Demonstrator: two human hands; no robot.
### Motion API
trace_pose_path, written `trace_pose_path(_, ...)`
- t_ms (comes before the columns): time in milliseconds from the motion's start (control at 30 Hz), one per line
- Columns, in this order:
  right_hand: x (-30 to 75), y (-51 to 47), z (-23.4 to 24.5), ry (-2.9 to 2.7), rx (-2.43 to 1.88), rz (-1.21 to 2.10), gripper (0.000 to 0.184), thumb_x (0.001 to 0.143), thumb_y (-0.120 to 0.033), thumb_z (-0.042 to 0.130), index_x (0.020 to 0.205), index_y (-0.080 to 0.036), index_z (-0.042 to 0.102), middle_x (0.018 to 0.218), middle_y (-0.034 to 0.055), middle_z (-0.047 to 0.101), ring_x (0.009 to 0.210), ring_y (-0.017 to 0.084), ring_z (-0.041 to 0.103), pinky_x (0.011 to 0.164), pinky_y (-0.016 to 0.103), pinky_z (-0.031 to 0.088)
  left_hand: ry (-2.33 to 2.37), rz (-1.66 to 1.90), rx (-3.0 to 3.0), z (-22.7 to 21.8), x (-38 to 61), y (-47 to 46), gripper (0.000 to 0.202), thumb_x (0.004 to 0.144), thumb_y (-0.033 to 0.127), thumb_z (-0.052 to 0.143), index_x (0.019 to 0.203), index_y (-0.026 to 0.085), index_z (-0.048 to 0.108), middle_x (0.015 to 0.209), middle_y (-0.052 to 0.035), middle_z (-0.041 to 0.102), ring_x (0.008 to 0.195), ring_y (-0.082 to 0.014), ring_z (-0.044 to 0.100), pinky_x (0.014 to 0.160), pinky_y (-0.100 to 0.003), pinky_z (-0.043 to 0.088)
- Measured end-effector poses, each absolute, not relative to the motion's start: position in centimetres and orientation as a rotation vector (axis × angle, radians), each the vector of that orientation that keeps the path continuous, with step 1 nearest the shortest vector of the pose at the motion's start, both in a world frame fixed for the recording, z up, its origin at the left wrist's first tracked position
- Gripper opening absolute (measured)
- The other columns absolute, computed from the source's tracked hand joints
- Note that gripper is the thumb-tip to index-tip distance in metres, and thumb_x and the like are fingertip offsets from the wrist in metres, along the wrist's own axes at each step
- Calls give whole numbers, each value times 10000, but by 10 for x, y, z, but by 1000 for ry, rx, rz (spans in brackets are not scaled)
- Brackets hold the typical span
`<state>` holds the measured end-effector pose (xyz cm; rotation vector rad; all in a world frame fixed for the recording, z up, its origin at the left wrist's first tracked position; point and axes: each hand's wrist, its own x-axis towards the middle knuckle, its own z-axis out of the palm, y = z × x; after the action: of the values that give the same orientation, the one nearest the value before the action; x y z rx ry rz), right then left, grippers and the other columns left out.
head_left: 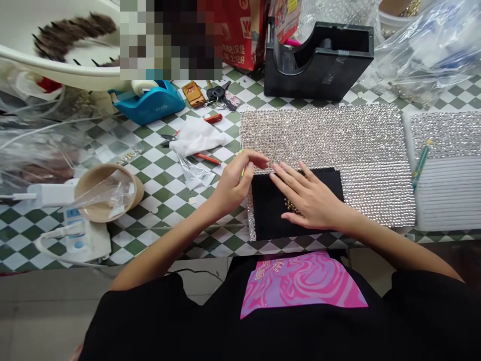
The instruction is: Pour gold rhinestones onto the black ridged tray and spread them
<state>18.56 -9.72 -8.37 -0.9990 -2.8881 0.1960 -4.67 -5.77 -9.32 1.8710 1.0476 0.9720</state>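
At the left hand's 9 o'clock, well apart, stands a beige bowl (140, 194) with clear plastic in it; at its 11 o'clock, a white tissue (197, 138) lies over red-handled tools. The left hand (236, 181) is half curled at the black pad's upper-left corner, a lime-green slim tool (243, 171) showing in the crook of the thumb; whether the fingers grip it, I cannot tell. Kept low, that hand would serve well as a wall at the pad's edge. The black pad (267, 215) is at its 4 o'clock, bearing small gold beads (290, 205) partly hidden under the right palm. The right hand (310, 198) is spread flat, palm down, gripping nothing visible; light, even pressure should suit it best, since round beads likely skid when pressed hard. The silver rhinestone sheet (376, 170) extends past the pad at 12 and 3 o'clock, so stray beads could be hard to spot there. Between the right hand's 2 and 3 o'clock rests a green-and-yellow pen (421, 165).
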Motion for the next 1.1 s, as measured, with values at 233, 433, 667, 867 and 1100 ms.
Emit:
trace_pose_path(233, 204, -101, -86, -2506, -1007, 400, 649, 1019, -184, 300, 1611, -221, 37, 1538, 62, 460, 1499, 191, 352, 1254, 498, 340, 1080, 967, 1981, -91, -49, -63, 228, 998, 196, 347, 1039, 211, 571, 976, -36, 683, 938, -104, 656, 855, -268, 557)
trace_pose_path(433, 212, -112, -84, -2314, -1134, 438, 743, 959, -103, 427, 1611, -251, 103, 1560, 60, 428, 1522, 215, 313, 1241, 495, 385, 1044, 921, 2284, -91, -39, -80, 250, 937, 88, 409, 1092, 205, 566, 1012, -43, 701, 978, -126, 660, 881, -295, 561)
trace_pose_path(667, 235, -132, -81, -2448, -1078, 198, 551, 987, -243, 443, 1532, -198, 379, 1442, 79, 564, 1485, 284, 373, 1217, 564, 356, 699, 602, 2734, -91, -25, -114, 470, 916, 152, 469, 1385, 118, 486, 1436, -93, 584, 1377, -186, 522, 1189, -375, 421)
trace_pose_path(867, 237, -146, -87, -2695, -1100, 111, 732, 1009, -509, 348, 1562, -40, 250, 1582, 147, 371, 1516, 294, 304, 1230, 510, 310, 667, 339, 2860, -94, -20, -119, 593, 955, 309, 417, 1514, 118, 360, 1572, -80, 419, 1467, -196, 425, 1227, -358, 344)
trace_pose_path(1100, 240, -150, -91, -2755, -1110, 80, 744, 1006, -505, 363, 1568, -37, 225, 1593, 153, 345, 1499, 283, 342, 1224, 486, 310, 669, 309, 2923, -98, -23, -122, 570, 955, 287, 433, 1500, 126, 394, 1568, -66, 422, 1469, -184, 423, 1242, -361, 341)
